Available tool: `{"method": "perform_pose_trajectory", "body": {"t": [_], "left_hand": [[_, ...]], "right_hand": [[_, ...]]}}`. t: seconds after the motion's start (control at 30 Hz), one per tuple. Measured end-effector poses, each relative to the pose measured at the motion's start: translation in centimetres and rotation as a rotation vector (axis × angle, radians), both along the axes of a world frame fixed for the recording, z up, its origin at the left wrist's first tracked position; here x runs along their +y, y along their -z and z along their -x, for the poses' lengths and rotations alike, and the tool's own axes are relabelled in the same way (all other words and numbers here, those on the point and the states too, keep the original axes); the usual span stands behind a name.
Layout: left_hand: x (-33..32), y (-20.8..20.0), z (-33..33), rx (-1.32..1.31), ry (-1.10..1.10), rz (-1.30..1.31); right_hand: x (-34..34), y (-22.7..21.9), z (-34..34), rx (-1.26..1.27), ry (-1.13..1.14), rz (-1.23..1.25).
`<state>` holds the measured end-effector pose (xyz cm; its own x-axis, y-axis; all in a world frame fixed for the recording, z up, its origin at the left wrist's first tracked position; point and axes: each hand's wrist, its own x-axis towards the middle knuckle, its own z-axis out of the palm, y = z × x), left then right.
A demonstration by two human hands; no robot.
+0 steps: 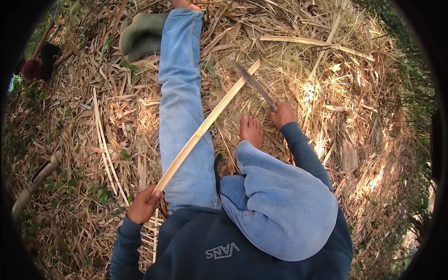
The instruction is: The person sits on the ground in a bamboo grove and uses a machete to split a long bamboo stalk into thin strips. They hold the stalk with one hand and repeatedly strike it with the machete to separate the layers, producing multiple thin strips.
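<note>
One pale, long, narrow strip point(204, 127) slants across the jeans point(181, 98); the left hand point(143, 206) pinches its near end, the right hand point(283, 115) grips a knife point(255, 84).

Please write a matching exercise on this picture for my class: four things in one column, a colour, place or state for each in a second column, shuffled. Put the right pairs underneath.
Things
1. long-bladed tool
2. wide pale strip
3. boot
4. two thin strips

Colour, place or state
A. green
B. held in the left grip
C. pale, lying on the ground
D. held by its handle end in the right grip

Right pairs
1-D, 2-B, 3-A, 4-C
</note>
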<state>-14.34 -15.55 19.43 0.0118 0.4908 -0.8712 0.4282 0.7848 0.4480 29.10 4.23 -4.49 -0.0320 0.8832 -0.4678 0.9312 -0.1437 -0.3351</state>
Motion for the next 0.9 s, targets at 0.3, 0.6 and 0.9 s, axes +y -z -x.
{"method": "perform_pose_trajectory", "body": {"t": [0.3,0.6,0.9], "left_hand": [[0.4,0.6,0.6,0.006,-0.051,0.148],[0.3,1.6,2.3,-0.123,-0.159,0.256],[0.4,1.7,3.0,-0.164,-0.191,0.266]], "right_hand": [[-4.6,-0.2,1.2,0.053,0.041,-0.015],[-1.4,1.3,-2.0,0.003,0.02,-0.031],[1.7,4.6,-4.7,-0.02,0.262,-0.023]]}}
